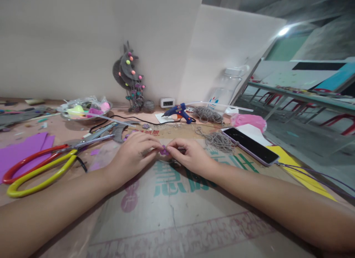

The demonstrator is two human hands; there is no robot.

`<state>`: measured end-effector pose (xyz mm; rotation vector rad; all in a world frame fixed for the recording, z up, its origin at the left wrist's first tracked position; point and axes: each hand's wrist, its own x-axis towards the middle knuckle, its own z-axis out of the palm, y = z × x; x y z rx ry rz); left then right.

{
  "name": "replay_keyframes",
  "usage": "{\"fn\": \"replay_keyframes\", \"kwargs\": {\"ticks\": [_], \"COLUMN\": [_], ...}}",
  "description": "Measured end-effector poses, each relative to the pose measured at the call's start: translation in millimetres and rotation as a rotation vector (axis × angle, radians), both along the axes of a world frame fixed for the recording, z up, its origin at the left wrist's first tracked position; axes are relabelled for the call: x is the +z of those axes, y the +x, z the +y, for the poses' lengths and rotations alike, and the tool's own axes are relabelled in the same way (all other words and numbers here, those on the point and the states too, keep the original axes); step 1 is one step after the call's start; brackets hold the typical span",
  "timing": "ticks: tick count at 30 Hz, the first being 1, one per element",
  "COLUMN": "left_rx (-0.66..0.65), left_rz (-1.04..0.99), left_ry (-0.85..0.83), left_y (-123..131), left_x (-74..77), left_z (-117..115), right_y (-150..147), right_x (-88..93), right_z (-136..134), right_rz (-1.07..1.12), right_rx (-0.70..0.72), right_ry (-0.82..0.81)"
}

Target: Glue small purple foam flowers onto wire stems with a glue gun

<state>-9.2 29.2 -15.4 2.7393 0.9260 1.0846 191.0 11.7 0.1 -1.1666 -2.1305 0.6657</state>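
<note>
A small purple piece (164, 150), perhaps flower-shaped, is pinched between the fingertips of both hands above a printed cardboard sheet (144, 224). My left hand (135, 151) grips its left side with thumb and fingers closed. From the other side, the thumb and forefinger of my right hand (192, 155) close on the same piece. Its exact form is partly hidden by the fingers. Just beyond the hands lies another small purple piece (145, 126). Left of my left hand rest large scissors (79, 144) with red and yellow handles.
Behind the hands are a blue glue gun (179, 112), a small digital clock (168, 102) and grey yarn (220, 141). A phone (251, 145) lies to the right, purple sheets (22, 152) to the left. A clear bowl (68, 114), bottle (226, 88) and decorated grey ornament (129, 75) stand farther back.
</note>
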Motion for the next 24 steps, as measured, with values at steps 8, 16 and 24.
{"fn": "replay_keyframes", "kwargs": {"ticks": [8,16,24], "left_rx": [0.141,0.048,0.03], "left_rz": [-0.085,-0.038,-0.005], "left_ry": [-0.14,-0.031,-0.017], "left_y": [2.9,2.5,0.8], "left_x": [1.9,1.3,-2.0], "left_z": [-7.8,-4.8,-0.1], "right_y": [0.0,-0.1,0.9], "right_x": [-2.4,0.0,-1.7], "right_z": [1.6,2.7,3.6], "right_rz": [0.037,0.087,0.097], "right_rx": [-0.045,-0.099,-0.05], "right_ry": [0.006,-0.057,-0.075]}}
